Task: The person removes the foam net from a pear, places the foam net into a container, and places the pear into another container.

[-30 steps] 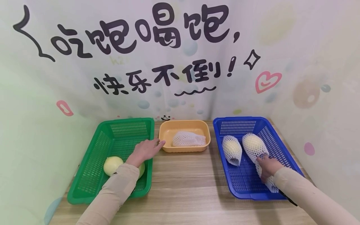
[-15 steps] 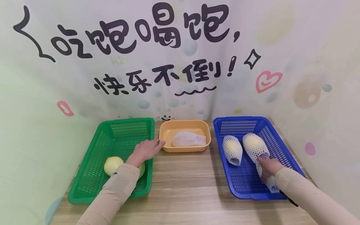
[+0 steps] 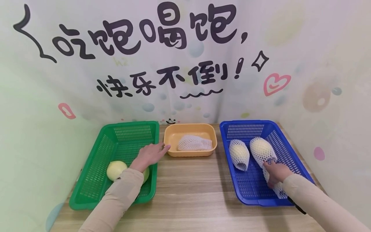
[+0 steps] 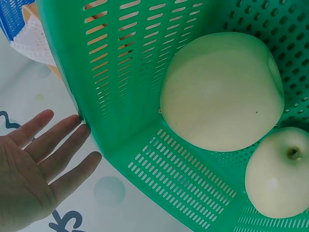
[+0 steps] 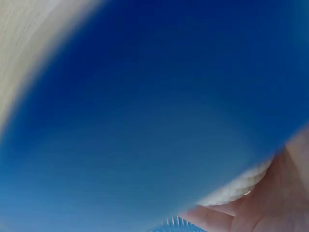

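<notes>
My left hand (image 3: 150, 156) is held over the right rim of the green basket (image 3: 99, 141), fingers extended and holding nothing. In the left wrist view its fingertips are at the basket's outer edge. Inside that basket are a pale melon (image 3: 117, 170) and a second melon (image 4: 222, 92), partly hidden by my left arm in the head view. My right hand (image 3: 276, 174) is in the blue basket (image 3: 249, 195), thumb and fingers spread around a foam-netted melon (image 3: 279, 190) mostly hidden beneath it. The blurred basket wall blocks most of the right wrist view.
Two more foam-netted melons, a left one (image 3: 239, 154) and a right one (image 3: 262, 149), lie in the blue basket. Between the baskets, at the back, an orange tray (image 3: 171, 141) holds white foam netting (image 3: 194, 143). A printed curtain (image 3: 185, 109) hangs behind the wooden table (image 3: 191, 193).
</notes>
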Demonstrator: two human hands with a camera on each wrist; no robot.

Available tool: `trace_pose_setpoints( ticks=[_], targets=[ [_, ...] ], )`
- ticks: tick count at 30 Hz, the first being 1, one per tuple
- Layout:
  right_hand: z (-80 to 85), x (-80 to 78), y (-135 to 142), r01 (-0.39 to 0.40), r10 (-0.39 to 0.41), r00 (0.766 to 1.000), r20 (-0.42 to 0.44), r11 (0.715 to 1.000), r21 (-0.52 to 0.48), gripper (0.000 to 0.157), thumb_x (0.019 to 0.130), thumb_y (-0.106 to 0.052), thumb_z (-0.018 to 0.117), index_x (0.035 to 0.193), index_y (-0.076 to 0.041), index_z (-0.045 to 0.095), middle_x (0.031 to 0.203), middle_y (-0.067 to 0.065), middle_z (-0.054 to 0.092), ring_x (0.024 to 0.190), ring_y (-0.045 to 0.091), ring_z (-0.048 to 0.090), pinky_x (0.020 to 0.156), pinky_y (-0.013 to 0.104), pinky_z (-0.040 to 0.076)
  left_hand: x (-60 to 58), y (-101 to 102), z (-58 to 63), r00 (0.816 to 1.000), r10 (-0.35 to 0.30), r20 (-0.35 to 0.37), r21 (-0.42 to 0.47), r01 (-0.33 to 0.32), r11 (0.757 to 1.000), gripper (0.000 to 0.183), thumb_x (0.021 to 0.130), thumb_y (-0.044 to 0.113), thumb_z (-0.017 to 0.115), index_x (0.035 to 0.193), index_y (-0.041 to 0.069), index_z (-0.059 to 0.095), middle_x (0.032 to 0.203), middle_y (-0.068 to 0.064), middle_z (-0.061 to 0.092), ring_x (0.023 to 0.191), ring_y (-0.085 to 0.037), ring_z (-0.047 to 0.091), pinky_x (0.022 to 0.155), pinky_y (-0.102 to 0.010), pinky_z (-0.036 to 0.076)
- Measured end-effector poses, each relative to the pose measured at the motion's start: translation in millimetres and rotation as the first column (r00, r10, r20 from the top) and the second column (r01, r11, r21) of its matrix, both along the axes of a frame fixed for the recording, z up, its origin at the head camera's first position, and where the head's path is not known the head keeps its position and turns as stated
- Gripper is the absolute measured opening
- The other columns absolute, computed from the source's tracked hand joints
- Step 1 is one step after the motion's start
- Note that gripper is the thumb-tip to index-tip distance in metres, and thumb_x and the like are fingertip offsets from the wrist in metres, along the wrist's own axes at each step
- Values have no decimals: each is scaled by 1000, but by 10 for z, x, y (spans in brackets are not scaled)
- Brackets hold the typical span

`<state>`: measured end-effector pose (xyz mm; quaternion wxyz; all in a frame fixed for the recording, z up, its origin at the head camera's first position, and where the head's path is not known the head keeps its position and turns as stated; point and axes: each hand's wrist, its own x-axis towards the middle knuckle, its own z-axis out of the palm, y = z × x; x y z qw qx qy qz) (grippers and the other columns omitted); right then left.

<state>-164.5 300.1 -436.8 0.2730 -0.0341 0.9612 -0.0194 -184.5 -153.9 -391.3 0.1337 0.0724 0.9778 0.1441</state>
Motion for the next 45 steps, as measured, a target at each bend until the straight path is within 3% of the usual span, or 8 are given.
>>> trace_pose_setpoints(
  ticks=[8, 12, 17, 29, 36, 45],
  targets=[
    [110, -28, 51, 10, -7, 999, 37, 997, -71, 93, 65, -23, 81, 136, 9, 30, 131, 42, 24, 115, 60, 27, 87, 66, 28, 4, 0, 21, 1000, -1, -7, 2, 1, 1000, 61, 96, 51, 28, 133, 6, 46, 116, -16, 57, 102, -36, 54, 77, -49, 44],
    [174, -47, 99, -33, 36, 999, 29, 994, -100, 92, 67, -26, 80, 135, 10, 30, 131, 42, 24, 114, 60, 27, 86, 66, 29, 6, 3, 29, 1000, 0, -4, 6, 0, 1000, 59, 97, 49, 29, 133, 6, 46, 116, -16, 57, 101, -36, 54, 77, -49, 44],
    [300, -36, 176, -91, 93, 996, 6, 989, -119, 90, 68, -29, 79, 133, 10, 30, 127, 45, 25, 111, 62, 29, 83, 66, 32, 6, -1, 24, 1000, -6, -2, 4, 6, 1000, 60, 96, 50, 29, 133, 6, 46, 117, -16, 57, 102, -35, 54, 77, -50, 43],
    [525, -39, 257, -137, 124, 987, -103, 982, -132, 90, 67, -32, 78, 132, 9, 32, 127, 47, 23, 109, 65, 29, 80, 68, 32, -2, -13, 2, 1000, -9, -4, -3, 9, 1000, 66, 95, 55, 25, 134, 6, 45, 117, -16, 57, 102, -35, 54, 78, -50, 44],
    [603, -112, 186, -242, 204, 944, -261, 962, -125, 89, 65, -31, 77, 131, 9, 34, 122, 45, 32, 103, 61, 39, 77, 63, 38, -9, -18, -9, 1000, -11, -5, -4, 11, 1000, 64, 95, 54, 27, 134, 6, 46, 115, -15, 58, 101, -35, 54, 77, -50, 44],
    [686, -180, -4, -301, 240, 895, -376, 947, -110, 87, 66, -29, 77, 135, 2, 34, 121, 36, 39, 99, 57, 44, 74, 62, 40, 15, 3, 23, 1000, -12, 4, -2, 12, 1000, 60, 96, 49, 30, 134, 5, 46, 118, -16, 57, 104, -36, 53, 80, -52, 42]
  ],
)
